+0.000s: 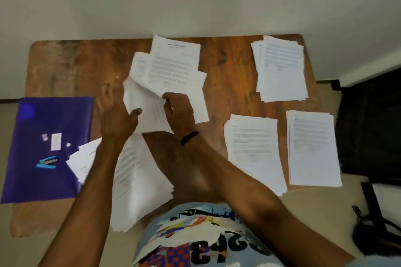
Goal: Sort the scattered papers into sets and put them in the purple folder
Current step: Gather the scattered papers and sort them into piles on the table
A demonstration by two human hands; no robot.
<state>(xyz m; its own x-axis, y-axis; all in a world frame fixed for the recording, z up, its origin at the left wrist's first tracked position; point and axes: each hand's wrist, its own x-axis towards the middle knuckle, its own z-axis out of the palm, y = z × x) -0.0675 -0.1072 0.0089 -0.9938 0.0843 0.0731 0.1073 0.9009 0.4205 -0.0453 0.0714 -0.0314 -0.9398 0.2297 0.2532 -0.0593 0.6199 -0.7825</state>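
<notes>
Both hands are over the middle of the surface [225,84], one on each side of the same held paper [147,110].

Left hand [117,115]: clamped on the held paper's left edge, thumb across the front and fingers behind. The hand is blurred, so the finger positions are not clear.

Right hand [181,112]: fingers curled onto the held paper's right edge, gripping it. A black wristband [189,137] is on that wrist.

Held paper: white, printed, bowed between the two hands and raised off the surface. Whether it is one sheet or several cannot be told. It overlaps the near edge of the loose heap [173,67], which is fanned at the far centre.

Purple folder [43,119]: lies flat and closed at the left end of the surface, overhanging its left edge. It is well to the left of the left hand and touched by neither hand. A blue stapler [46,162] rests on it.

Near pile [138,175]: a thick, skewed pile at the front edge, under the left forearm. Its left corner overlaps the folder's right side.

Sorted stacks, all to the right of the right hand and apart from it:
- far stack [282,67] at the far right corner
- middle stack [253,151], near right
- end stack [312,147], just beside the middle stack at the right edge
</notes>
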